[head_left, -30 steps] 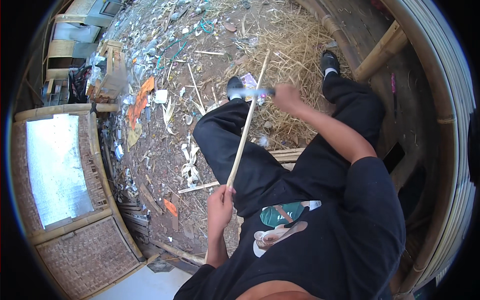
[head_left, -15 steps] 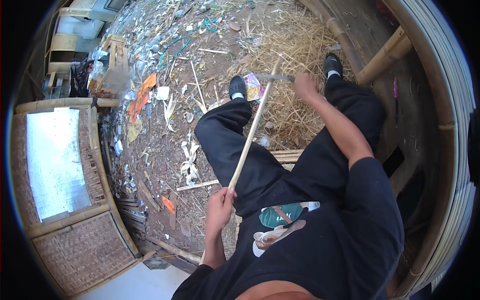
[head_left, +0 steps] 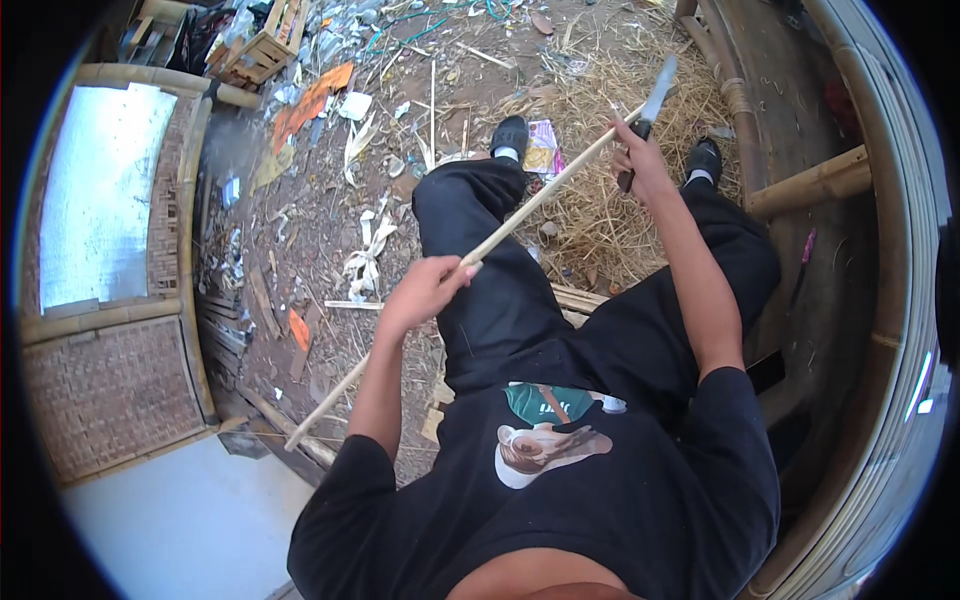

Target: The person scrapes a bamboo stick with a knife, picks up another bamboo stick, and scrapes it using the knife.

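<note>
A long, pale bamboo stick (head_left: pixel 545 195) slants across my lap from lower left to upper right. My left hand (head_left: pixel 425 292) is closed around its middle, above my left thigh, and the rear end sticks out past my left forearm. In my right hand (head_left: pixel 643 163) is a knife (head_left: pixel 659 90) with a dark handle, its blade pointing up and away beside the stick's far end. The thumb and forefinger of that hand appear to touch the stick near this end. Under the far end lies a heap of thin, straw-like shavings (head_left: pixel 605 230) between my feet.
Scraps, strips and litter cover the ground ahead and left, with an orange sheet (head_left: pixel 310 103) among them. A wooden crate (head_left: pixel 263 50) stands at the far left. Woven bamboo panels (head_left: pixel 115 385) rise on the left; a bamboo post (head_left: pixel 815 185) and rails border my right.
The stick has swung from steep to a flatter slant, and its rear end now shows. The knife blade, earlier across the stick, now points upward. My left hand is farther forward; the view has shifted.
</note>
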